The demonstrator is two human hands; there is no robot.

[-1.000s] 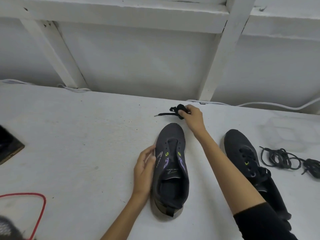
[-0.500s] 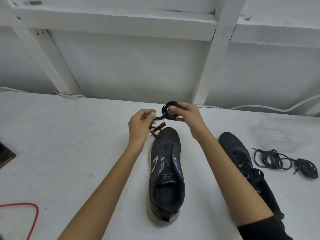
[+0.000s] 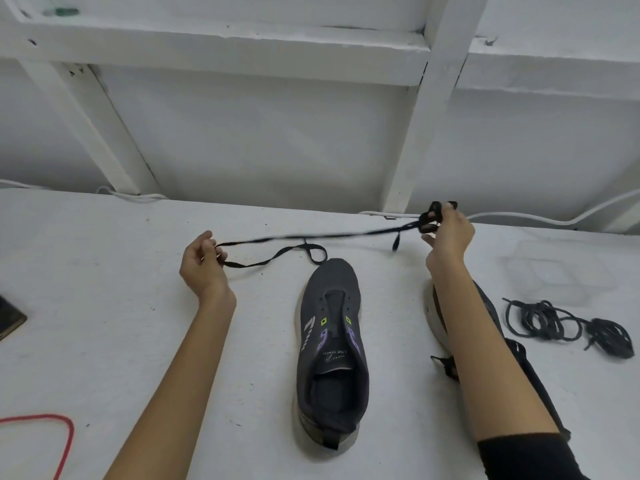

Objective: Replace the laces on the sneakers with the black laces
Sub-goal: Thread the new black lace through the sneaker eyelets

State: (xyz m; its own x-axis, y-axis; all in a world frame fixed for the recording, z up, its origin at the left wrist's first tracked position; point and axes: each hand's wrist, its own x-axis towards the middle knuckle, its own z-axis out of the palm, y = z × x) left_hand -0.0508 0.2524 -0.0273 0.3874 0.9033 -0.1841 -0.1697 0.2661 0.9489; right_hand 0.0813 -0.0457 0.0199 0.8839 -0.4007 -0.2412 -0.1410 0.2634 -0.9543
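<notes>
A dark sneaker (image 3: 330, 355) with no lace lies in the middle of the white table, toe pointing away. A black lace (image 3: 311, 235) stretches above its toe between my hands. My left hand (image 3: 202, 265) pinches one end of it at the left. My right hand (image 3: 448, 233) grips the still-coiled part of the lace at the right. A loop of lace hangs down onto the table by the toe. The second sneaker (image 3: 491, 327) lies at the right, mostly hidden behind my right forearm.
A pile of dark laces (image 3: 568, 323) lies on the table at the far right. A red cord (image 3: 52, 431) curves at the lower left, and a dark object (image 3: 8, 318) sits at the left edge. White cables run along the wall.
My hands have moved apart from above the sneaker's toe, left hand leftward and right hand rightward, and the coiled lace has unwound into a long strand between them.
</notes>
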